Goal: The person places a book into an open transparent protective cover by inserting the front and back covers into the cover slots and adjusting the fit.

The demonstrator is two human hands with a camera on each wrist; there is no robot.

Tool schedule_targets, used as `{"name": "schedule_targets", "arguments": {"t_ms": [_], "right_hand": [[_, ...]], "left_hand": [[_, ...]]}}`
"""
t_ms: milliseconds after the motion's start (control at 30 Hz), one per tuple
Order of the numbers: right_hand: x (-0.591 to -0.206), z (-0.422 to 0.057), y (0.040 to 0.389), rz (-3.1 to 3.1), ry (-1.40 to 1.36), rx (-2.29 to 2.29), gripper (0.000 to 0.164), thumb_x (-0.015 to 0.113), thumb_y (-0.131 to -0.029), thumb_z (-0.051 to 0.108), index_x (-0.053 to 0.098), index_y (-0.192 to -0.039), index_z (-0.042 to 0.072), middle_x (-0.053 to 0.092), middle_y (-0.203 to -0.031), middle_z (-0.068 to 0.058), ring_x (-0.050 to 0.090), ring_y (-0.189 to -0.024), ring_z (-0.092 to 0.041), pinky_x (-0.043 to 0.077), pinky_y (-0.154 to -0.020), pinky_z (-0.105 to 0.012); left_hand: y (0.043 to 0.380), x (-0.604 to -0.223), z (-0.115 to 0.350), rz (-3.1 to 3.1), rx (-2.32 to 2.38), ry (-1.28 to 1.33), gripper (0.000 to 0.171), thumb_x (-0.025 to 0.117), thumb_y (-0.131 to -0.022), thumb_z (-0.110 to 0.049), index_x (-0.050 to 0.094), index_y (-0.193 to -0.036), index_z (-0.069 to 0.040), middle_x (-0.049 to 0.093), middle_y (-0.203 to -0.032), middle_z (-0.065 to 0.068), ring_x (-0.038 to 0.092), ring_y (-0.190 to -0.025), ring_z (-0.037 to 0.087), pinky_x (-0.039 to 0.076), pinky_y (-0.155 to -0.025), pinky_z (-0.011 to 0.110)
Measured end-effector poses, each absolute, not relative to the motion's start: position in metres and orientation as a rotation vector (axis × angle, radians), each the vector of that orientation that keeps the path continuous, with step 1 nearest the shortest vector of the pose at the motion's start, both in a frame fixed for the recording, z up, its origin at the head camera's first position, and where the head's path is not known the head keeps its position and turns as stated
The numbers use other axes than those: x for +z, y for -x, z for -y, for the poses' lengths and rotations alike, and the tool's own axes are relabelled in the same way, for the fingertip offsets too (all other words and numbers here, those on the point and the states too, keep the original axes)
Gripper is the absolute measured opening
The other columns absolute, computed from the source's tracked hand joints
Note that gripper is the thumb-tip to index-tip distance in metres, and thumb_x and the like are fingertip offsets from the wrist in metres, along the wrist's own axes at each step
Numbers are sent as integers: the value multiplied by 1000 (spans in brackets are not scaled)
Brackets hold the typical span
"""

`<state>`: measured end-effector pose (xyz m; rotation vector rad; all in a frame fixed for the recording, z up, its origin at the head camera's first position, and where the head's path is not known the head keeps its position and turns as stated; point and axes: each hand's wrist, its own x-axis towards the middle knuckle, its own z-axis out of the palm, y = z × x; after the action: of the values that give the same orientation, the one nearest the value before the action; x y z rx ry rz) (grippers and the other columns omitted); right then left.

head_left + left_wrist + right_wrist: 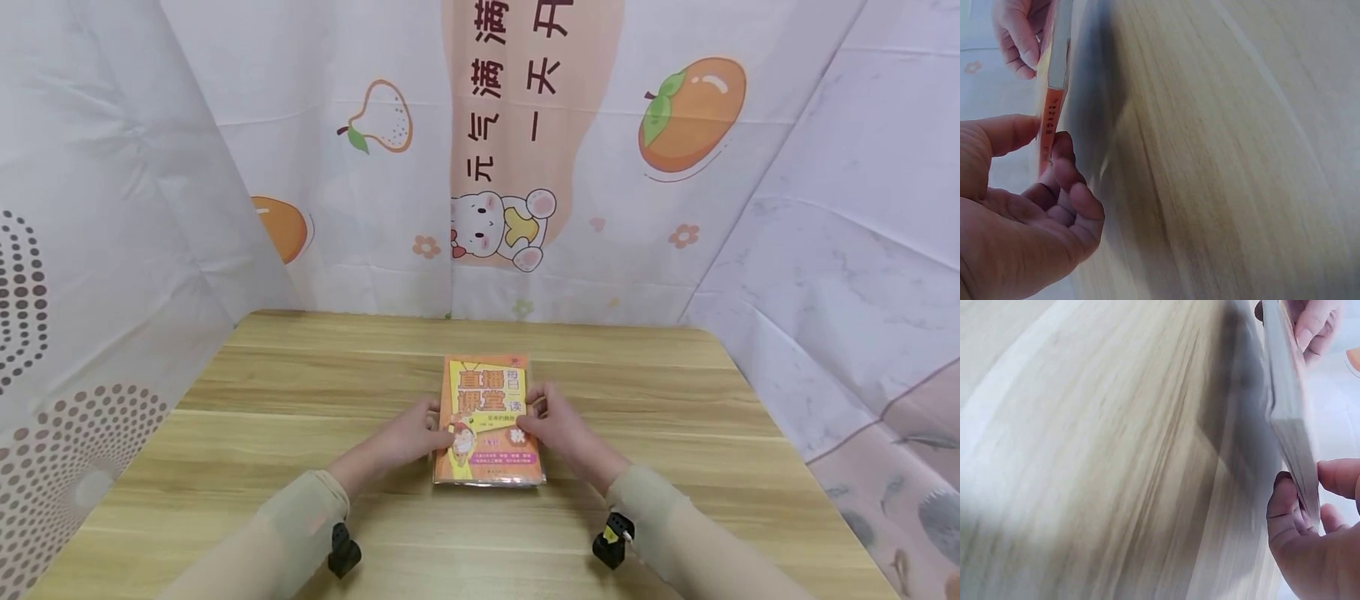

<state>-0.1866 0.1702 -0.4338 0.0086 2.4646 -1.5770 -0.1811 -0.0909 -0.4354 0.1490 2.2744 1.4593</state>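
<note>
An orange and yellow book (491,450) with large printed characters faces up between both hands. My left hand (408,433) grips its left side, thumb on the cover and fingers curled beneath. In the left wrist view the orange spine (1050,115) lies between that thumb and the fingers. On the opposite side my right hand (558,425) pinches the page edge, thumb on top and fingers under, as the right wrist view shows with the pale pages (1294,440). A shadow on the wood below shows the book held above the table.
A wood-grain table (300,375) spreads under the book. Behind it hangs a white curtain (390,275) printed with fruit and a cartoon animal, and patterned cloths (825,208) hang at both sides. Dark wrist cameras (345,550) sit on each sleeve.
</note>
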Motion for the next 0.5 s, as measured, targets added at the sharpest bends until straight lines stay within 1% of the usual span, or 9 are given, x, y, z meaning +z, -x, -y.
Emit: {"name": "schedule_targets", "arguments": {"t_ms": [100,167,200,267,300,367,400,433,500], "right_hand": [[-435,-170,185,-2502,22,-1494,30,69,-96,8,50,-119,5,52,-97,-10,51,-85,-20,47,-67,-29],[-435,-169,185,-2516,41,-1447,31,69,-96,9,50,-121,5,54,-97,-10,53,-84,-20,47,-67,-29],[-436,-169,185,-2527,54,-1421,32,69,-96,10,50,-122,5,56,-97,-10,54,-83,-20,48,-68,-29],[-436,-168,184,-2545,67,-1376,34,70,-96,10,50,-124,5,57,-98,-10,56,-83,-19,49,-68,-30],[-437,-167,185,-2554,76,-1357,35,70,-96,10,50,-124,4,58,-99,-11,57,-83,-19,50,-68,-30],[-438,-166,185,-2584,98,-1306,37,71,-95,11,50,-124,3,59,-98,-11,57,-82,-19,50,-67,-30],[-439,-166,185,-2598,108,-1281,38,72,-94,11,51,-124,3,59,-97,-11,57,-81,-19,50,-67,-31],[-439,-165,185,-2609,116,-1261,38,72,-94,11,51,-124,2,58,-96,-10,56,-80,-19,49,-67,-31],[-440,-164,185,-2632,137,-1219,40,74,-93,12,51,-123,1,57,-94,-9,55,-79,-19,48,-66,-31]], "left_hand": [[180,-437,91,-2362,1359,-166,79,74,-93,-25,30,-153,3,67,-120,15,66,-98,18,54,-84,37],[179,-439,91,-2400,1312,-195,85,73,-94,-25,24,-158,1,68,-115,18,67,-88,19,55,-77,36],[179,-439,91,-2427,1283,-220,85,73,-95,-25,23,-159,0,67,-118,19,65,-84,18,54,-72,35],[178,-440,90,-2472,1219,-277,81,71,-96,-23,24,-160,-2,67,-116,17,60,-76,18,50,-65,34],[178,-440,89,-2491,1188,-301,78,70,-97,-22,26,-160,-3,66,-117,17,59,-74,18,49,-65,34],[178,-441,89,-2550,1108,-356,71,67,-98,-21,33,-158,-5,64,-125,17,58,-82,19,50,-71,37],[178,-442,88,-2572,1078,-377,67,67,-99,-22,37,-157,-6,61,-134,15,61,-93,20,52,-80,40],[177,-442,88,-2583,1056,-387,66,67,-98,-22,39,-156,-7,60,-137,16,61,-102,22,53,-88,44],[177,-443,88,-2599,1019,-397,67,69,-97,-26,42,-156,-9,57,-144,15,58,-113,23,49,-100,47]]}}
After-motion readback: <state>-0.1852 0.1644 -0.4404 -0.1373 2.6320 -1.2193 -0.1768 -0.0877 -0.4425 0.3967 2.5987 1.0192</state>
